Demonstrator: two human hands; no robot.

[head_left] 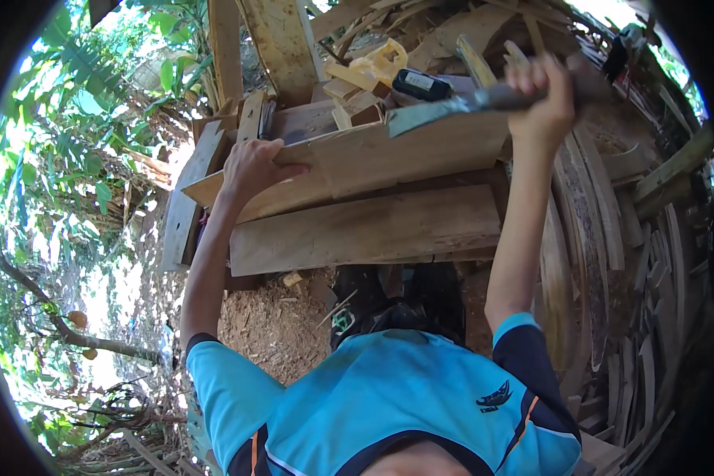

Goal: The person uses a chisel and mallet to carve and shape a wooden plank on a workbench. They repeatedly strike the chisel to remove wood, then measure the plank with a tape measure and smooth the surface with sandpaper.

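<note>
My left hand [250, 168] grips the upper edge of a long wooden board [389, 155]. Its thumb lies along the face, and its fingers curl over the far side, partly hidden. The board leans tilted on its edge across the bench. My right hand [543, 91] is raised above the board's right end, closed round the dark handle of a machete-like tool [432, 116]. The tool's broad grey blade points left, over the board's upper edge; whether it touches the wood I cannot tell. Nearer me lies a second wide plank [365, 226].
Beyond the board are a black case-like object [423, 85], a yellow plastic bag [385, 59] and small wood blocks [357, 107]. Upright planks [282, 47] stand at the back. Long strips of timber [587, 230] crowd the right. Shavings cover the ground [274, 321]; plants grow at left.
</note>
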